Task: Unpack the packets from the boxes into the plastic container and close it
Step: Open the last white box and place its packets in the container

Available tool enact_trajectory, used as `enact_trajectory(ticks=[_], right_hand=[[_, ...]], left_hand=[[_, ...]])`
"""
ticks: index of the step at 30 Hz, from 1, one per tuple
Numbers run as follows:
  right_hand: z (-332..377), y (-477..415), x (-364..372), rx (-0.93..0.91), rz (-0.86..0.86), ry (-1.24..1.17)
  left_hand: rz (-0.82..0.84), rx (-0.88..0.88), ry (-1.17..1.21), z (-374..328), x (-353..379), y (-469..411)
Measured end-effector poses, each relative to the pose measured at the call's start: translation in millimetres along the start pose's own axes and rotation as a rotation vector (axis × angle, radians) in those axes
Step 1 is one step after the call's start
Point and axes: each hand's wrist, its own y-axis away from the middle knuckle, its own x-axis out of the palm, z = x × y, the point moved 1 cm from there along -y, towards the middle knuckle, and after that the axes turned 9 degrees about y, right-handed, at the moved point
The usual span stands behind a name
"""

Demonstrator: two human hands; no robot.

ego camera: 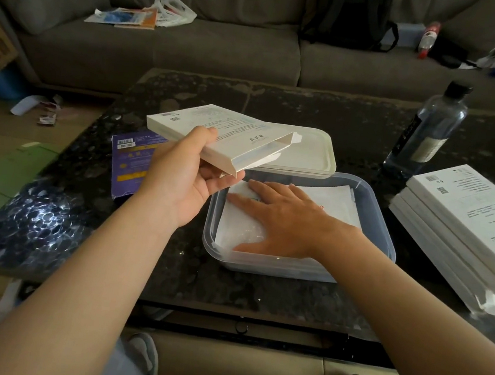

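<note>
- Your left hand (194,169) pinches a thin white box (224,137) by its near edge, tilted over the plastic container (383,233); the box looks light and stiff, probably empty, though its open end is dim.
- Your right hand (279,218) lies flat and open on the white packets (331,201) inside the container; they are slick and floppy, so press, don't pinch.
- The lid (315,150) lies just behind the container.
- Unopened boxes (464,224) are stacked at right, near the bottle (425,130); the tabletop (170,255) has free room at front.
</note>
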Motion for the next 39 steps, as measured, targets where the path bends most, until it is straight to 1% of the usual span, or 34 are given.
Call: enact_trajectory(ticks=[3,6,8,11,15,22,28,29,30,31,32,33,34,35,39], right_hand=[[-1.1,2.1,-0.6,-0.002,-0.022,-0.037],[-8.6,10.6,-9.2,0.023,-0.023,-0.161],[-17.9,18.7,-13.5,0.054,-0.009,-0.201],[-29.8,28.4,-7.3,0.099,0.057,-0.16],[-32.5,29.6,4.3,0.094,0.103,-0.074],[-32.4,28.4,8.8,0.085,0.1,-0.036],[-29.9,29.8,4.0,0.098,0.07,-0.068],[-28.8,32.3,-1.2,0.121,0.028,-0.121],[-27.5,35.0,-7.8,0.152,-0.06,-0.213],[-26.7,36.9,-13.7,0.177,-0.217,-0.317],[-25.7,38.7,-19.2,0.189,-0.421,-0.381],[-24.5,40.4,-24.1,0.203,-0.614,-0.4],[-23.1,41.3,-27.6,0.223,-0.751,-0.405],[-21.8,40.7,-28.9,0.243,-0.817,-0.416],[-12.6,35.9,-28.6,0.214,-0.858,-0.411]], left_hand=[[0.006,0.002,-0.001,1.5,1.6,0.7],[0.022,0.003,0.003,1.9,1.7,1.2],[0.024,0.004,0.003,1.8,1.3,1.7],[0.021,0.005,0.0,2.4,2.8,2.3],[0.024,-0.011,0.006,5.9,6.9,4.0],[0.024,-0.027,0.009,10.4,10.8,4.8],[0.029,-0.029,-0.002,11.5,8.7,4.3],[0.032,-0.035,0.004,10.8,8.6,4.1],[0.034,-0.04,0.012,9.6,8.4,3.8],[0.036,-0.045,0.022,8.3,8.2,3.4],[0.036,-0.049,0.032,7.0,8.0,3.1],[0.034,-0.051,0.038,6.4,8.2,2.8],[0.032,-0.051,0.04,6.0,8.5,2.5],[0.032,-0.051,0.041,6.2,9.1,2.3],[0.055,-0.087,0.028,7.8,12.0,4.3]])
